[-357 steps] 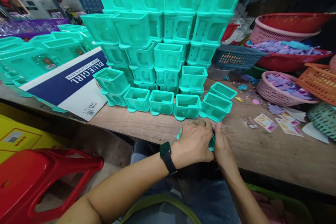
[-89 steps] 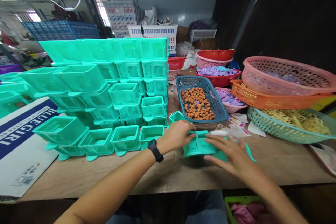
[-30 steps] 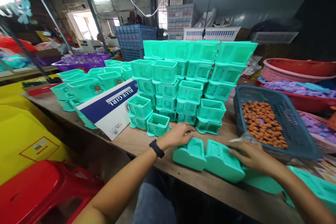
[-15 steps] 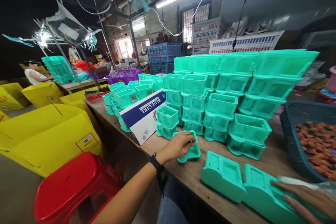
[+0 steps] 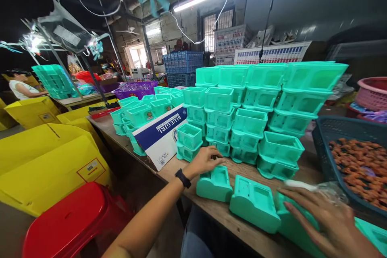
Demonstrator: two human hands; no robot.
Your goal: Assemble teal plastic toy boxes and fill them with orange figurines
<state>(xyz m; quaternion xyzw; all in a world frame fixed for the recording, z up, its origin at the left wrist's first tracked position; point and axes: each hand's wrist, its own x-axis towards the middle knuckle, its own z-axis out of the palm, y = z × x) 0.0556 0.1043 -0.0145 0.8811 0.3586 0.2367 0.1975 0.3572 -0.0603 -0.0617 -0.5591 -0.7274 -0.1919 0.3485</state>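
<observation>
My left hand (image 5: 204, 160) is at the far edge of a green plastic box (image 5: 214, 187), its fingers loosely bent and apart. This box lies at the left end of a row along the table's front edge. Beside it is a second green box (image 5: 254, 203) of the same shape. My right hand (image 5: 325, 213) extends over a third green box (image 5: 294, 221), fingers stretched out and partly covering it. Just beyond those fingers lies a white elongated object (image 5: 300, 185). Part of another green box (image 5: 373, 231) shows at the right edge.
Stacked green boxes (image 5: 236, 123) stand behind the row. A Blue Girl carton panel (image 5: 163, 139) leans left of them. A dark basket (image 5: 320, 145) holds small orange-brown pieces on the right. A red stool (image 5: 69, 217) and yellow cartons (image 5: 54, 157) are at left; people sit farther back.
The box at my left hand has been turned over and lined up with the row. My right hand has moved left over the third box. The view has swung slightly right.
</observation>
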